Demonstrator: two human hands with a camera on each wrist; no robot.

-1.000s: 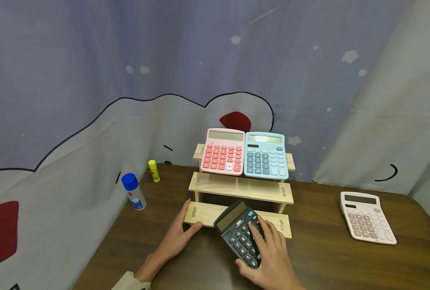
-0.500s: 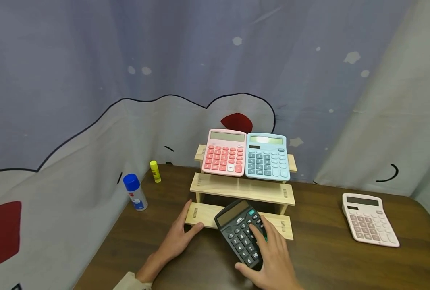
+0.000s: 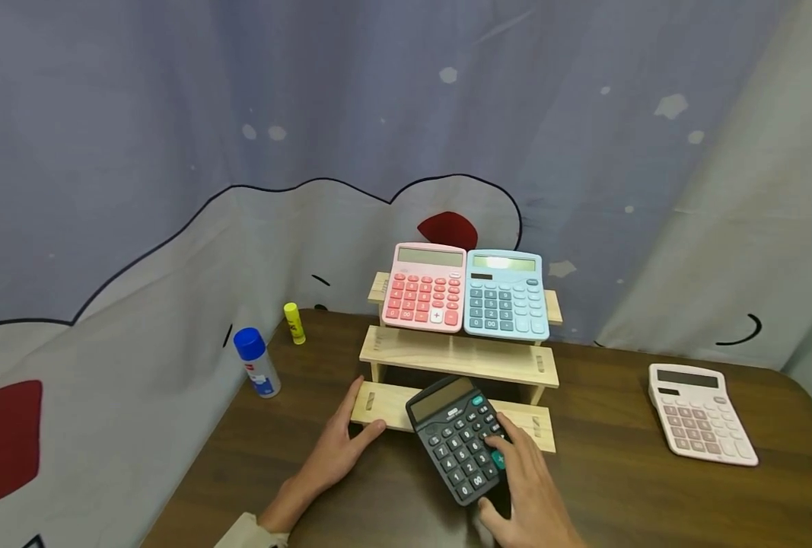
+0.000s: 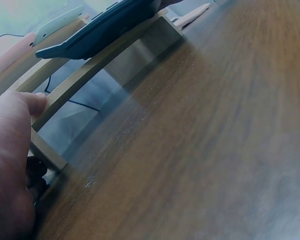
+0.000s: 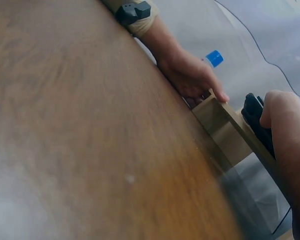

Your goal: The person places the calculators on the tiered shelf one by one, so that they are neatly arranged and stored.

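Observation:
A black desk calculator [image 3: 456,441] lies askew over the front step of a three-tier wooden stand [image 3: 456,358], its lower end jutting out toward me. My right hand [image 3: 532,487] holds it by the right edge, fingertips on the keys and thumb close to the bottom corner. With my left hand [image 3: 333,445] I grip the left end of that front step, thumb along the front edge. In the left wrist view the calculator's dark underside [image 4: 105,32] shows above the step's board. Pink [image 3: 425,289] and light blue [image 3: 506,297] calculators lean side by side on the top step.
On the table's right lies a white-pink calculator [image 3: 703,415]. A blue-capped bottle [image 3: 258,365] and a yellow glue stick [image 3: 294,323] stand left of the stand. Behind the table hangs a patterned curtain [image 3: 296,251]. The stand's middle step [image 3: 456,356] is bare wood.
The black calculator has turned slightly more upright. My right fingers have slid from over its keys toward its right edge, and the thumb has shifted right. The left hand stays on the stand.

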